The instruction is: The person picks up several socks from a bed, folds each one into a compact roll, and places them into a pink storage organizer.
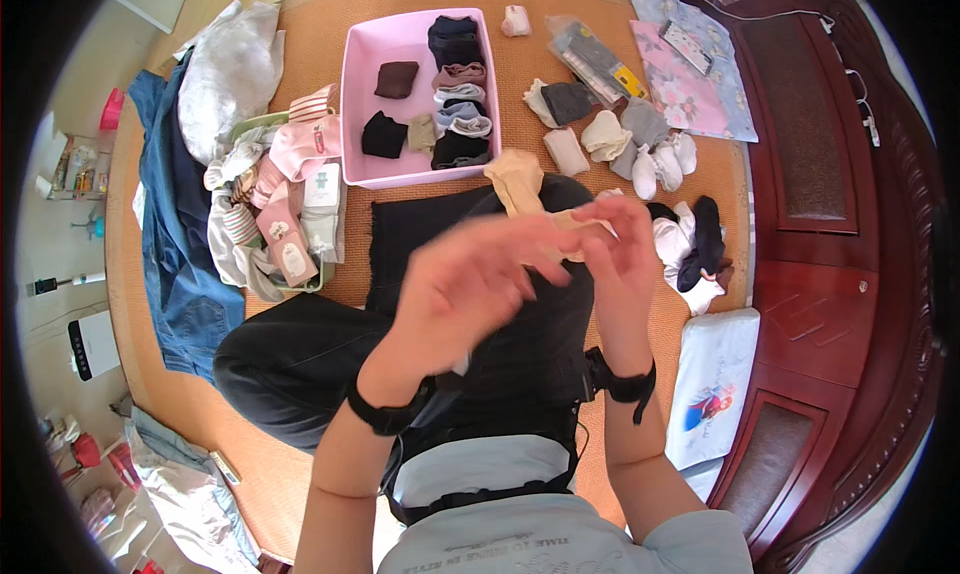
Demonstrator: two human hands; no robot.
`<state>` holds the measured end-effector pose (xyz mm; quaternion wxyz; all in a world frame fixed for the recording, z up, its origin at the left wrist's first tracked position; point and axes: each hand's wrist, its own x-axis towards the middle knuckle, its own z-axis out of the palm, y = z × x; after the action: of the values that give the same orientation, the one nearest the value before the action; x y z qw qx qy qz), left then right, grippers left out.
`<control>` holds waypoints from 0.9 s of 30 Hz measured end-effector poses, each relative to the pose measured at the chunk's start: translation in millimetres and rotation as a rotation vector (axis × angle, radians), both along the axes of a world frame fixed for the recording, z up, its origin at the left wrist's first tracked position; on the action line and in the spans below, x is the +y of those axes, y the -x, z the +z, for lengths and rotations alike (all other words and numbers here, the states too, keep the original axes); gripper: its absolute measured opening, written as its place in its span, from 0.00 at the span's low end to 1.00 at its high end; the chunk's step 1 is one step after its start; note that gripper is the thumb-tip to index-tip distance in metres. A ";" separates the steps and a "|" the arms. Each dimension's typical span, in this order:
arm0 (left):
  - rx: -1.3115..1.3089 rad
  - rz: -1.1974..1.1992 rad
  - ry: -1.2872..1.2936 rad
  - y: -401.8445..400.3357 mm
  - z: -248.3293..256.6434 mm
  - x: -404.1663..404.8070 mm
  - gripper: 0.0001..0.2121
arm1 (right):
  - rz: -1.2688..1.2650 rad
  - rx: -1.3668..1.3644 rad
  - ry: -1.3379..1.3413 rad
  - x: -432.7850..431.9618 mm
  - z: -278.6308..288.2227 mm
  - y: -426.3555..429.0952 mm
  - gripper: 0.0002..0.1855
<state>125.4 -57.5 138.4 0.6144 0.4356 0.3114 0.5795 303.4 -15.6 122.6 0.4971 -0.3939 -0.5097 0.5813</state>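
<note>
A beige sock (514,182) stretches from my hands toward the pink plastic bin. My right hand (621,236) pinches its near end between thumb and fingers, above my right knee. Beside it, my left hand (480,274) is blurred, with its fingers curled by the cloth; whether it grips the sock is unclear. Beyond my legs stands the pink plastic bin (390,176), with folded socks in a row along its right side. A dark brown folded sock (396,80) and a black one (384,135) lie farther left inside it.
Left of the bin, a green basket (326,277) overflows with socks. Jeans (187,304) and a white pillow (229,78) lie beyond. Loose and balled socks (606,136), a packaged item (596,60) and a floral cloth (686,86) lie right. A dark wooden headboard (810,304) borders the mat.
</note>
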 end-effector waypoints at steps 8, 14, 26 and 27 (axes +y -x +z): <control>0.549 0.291 0.415 6.0 -96.1 18.2 0.16 | 0.061 -0.807 -0.200 23.1 -38.7 4.3 0.16; 1.230 0.557 0.122 17.8 -145.8 43.0 0.14 | 0.068 -0.789 -0.094 23.5 -23.1 -3.5 0.14; 1.396 0.261 0.029 24.0 -213.3 71.9 0.08 | 0.060 -0.755 0.052 25.0 -15.1 -27.7 0.09; 1.428 0.211 0.003 26.5 -215.9 72.5 0.09 | 0.047 -0.756 0.044 25.8 -19.1 -30.7 0.08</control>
<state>98.9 15.0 -77.5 0.2023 0.6749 0.6781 0.2091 334.2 10.1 103.5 0.2518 -0.5794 -0.6534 0.4171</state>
